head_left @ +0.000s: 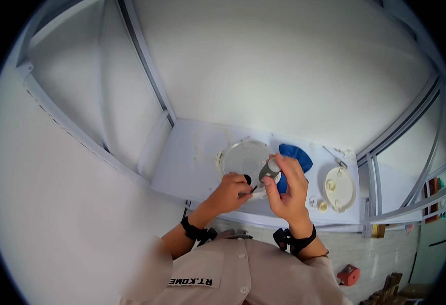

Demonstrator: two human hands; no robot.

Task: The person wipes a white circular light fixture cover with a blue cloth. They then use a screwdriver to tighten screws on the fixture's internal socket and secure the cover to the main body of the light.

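Observation:
My right hand (291, 195) is closed round a small grey cylindrical container (270, 170) with a light-coloured end, tilted in the air. My left hand (228, 193) is closed at its left, fingers drawn together on a small black piece (247, 179) with a round face. A thin dark tip sticks out by the left fingertips; whether it belongs to the same piece I cannot tell. Below and behind both hands, a large round whitish cover (244, 156) with a pale rim lies on the white table. A blue cloth or bag (296, 155) lies partly hidden behind my right hand.
On the table (182, 152) at the right lie a cream round base (340, 189) with small fittings, two small round parts (322, 206) and a screwdriver-like tool (336, 157). Pale metal frame posts (147, 61) flank the table. A red roll (349, 275) is on the floor.

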